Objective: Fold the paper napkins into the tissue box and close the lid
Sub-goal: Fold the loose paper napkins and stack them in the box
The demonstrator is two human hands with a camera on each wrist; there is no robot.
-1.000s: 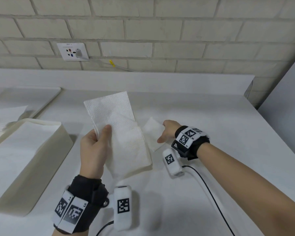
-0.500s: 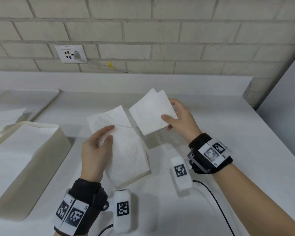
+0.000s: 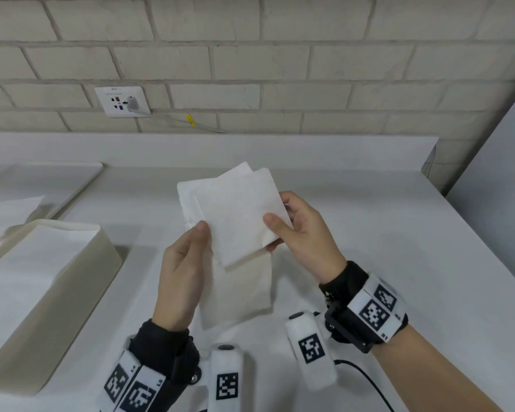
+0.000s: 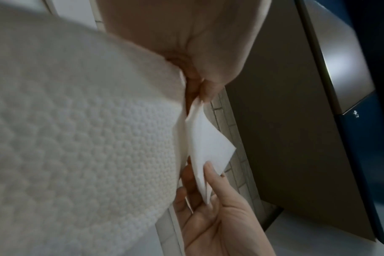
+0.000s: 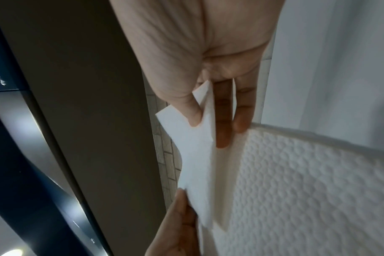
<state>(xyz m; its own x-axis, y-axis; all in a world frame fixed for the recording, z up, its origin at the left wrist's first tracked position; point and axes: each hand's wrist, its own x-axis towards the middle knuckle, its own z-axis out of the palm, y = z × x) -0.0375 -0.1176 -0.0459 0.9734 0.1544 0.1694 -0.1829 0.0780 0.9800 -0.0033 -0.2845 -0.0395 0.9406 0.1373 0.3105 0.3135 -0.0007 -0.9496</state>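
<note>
napkin (image 3: 238, 212) held above the counter, right of box (image 3: 42, 281), well apart | left hand (image 3: 182, 278) pinched its left edge, nearer box | right hand (image 3: 304, 233) pinched its right edge | box's long axis ran toward the wall

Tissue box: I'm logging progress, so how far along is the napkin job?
Done: the box already holds flat white napkins. In hand: the left hand and right hand together hold a folded napkin above the counter, over a larger embossed one. Left: put these in and close the lid; the box is open.
</note>
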